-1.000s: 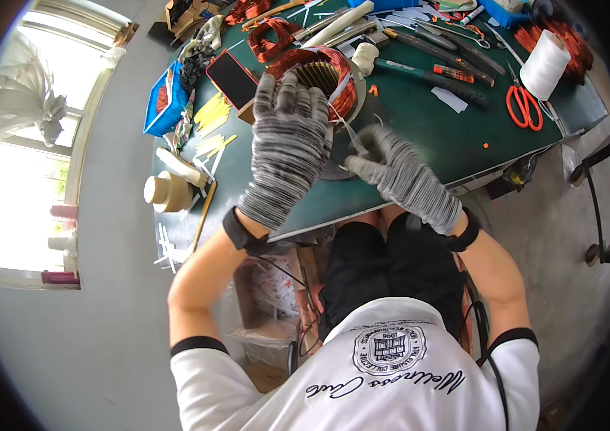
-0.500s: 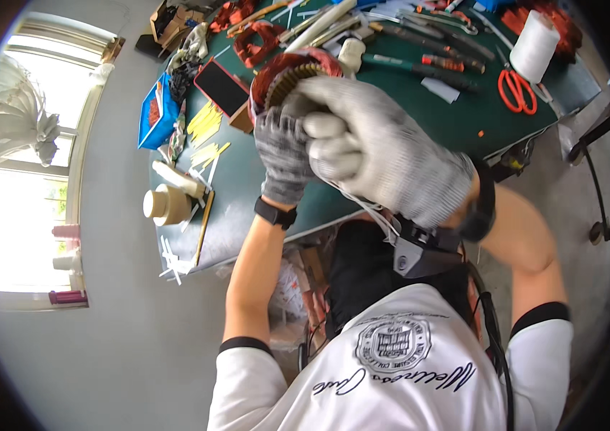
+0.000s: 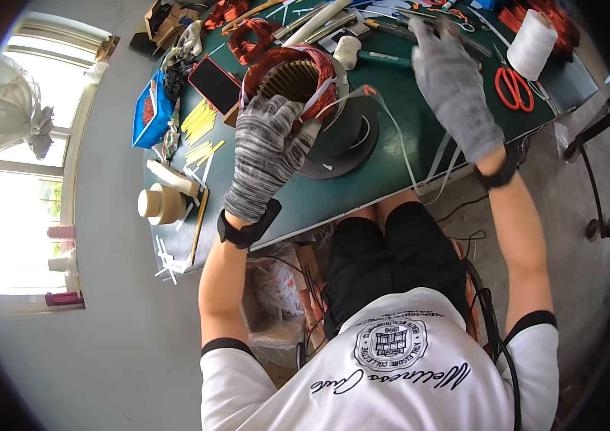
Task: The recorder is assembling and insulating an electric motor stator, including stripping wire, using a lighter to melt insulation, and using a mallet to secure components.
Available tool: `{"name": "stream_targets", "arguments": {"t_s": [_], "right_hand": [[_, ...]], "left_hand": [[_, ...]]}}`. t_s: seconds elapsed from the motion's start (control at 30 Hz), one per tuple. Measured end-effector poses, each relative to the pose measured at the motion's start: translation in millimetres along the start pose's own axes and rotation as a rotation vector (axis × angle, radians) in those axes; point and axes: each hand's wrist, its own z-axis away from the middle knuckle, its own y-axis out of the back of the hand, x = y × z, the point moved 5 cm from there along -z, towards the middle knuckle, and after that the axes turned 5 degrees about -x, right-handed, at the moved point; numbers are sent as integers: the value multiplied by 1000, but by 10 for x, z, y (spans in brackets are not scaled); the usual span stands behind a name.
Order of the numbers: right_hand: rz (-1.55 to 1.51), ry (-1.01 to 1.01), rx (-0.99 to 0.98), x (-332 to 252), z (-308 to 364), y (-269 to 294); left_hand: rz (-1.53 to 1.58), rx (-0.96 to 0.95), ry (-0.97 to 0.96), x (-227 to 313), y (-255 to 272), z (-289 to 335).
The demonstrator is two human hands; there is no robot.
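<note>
at the upper centre of the frame, holds a copper-wound ring [image 3: 290, 79] under the left hand [image 3: 265, 154], with fingers bent over the near rim and thumb against the outer side. just to the lower right of the ring, has a dark round base [image 3: 348, 147], set close against it on the green table [image 3: 297, 205]. toward the upper right of the frame, stretches the right hand [image 3: 455, 90] over dark tools [image 3: 391, 29], well apart from the ring; cannot tell, for the blur, whether gripping anything. between ring and right hand, has a white strand [image 3: 399, 135] hanging in a loop past the near table edge, below the right wrist. wears grey gloves and a black band [image 3: 249, 224] at each wrist.

at the right of the frame, near the right hand, has orange-handled scissors [image 3: 512, 80] and an upright white spool [image 3: 532, 44]. at the top, has a coil of red wire [image 3: 253, 39] beyond the ring and a stubby white roll [image 3: 347, 52] just beside a green-handled tool [image 3: 384, 59]. left of the ring, has a red-edged phone [image 3: 215, 85], with yellow strips [image 3: 199, 122] just below and a blue bin [image 3: 150, 118] farther out. toward the left, has beige rolls [image 3: 165, 203], a thin wooden stick [image 3: 200, 226] and crossed white strips [image 3: 167, 260].
</note>
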Motion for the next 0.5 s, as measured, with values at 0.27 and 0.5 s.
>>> {"name": "stream_targets", "arguments": {"t_s": [0.27, 0.5], "right_hand": [[-861, 47, -50, -824, 754, 88], [-817, 124, 210, -1035, 600, -30]], "left_hand": [[211, -89, 161, -41, 72, -17], [-313, -226, -71, 37, 122, -78]]}}
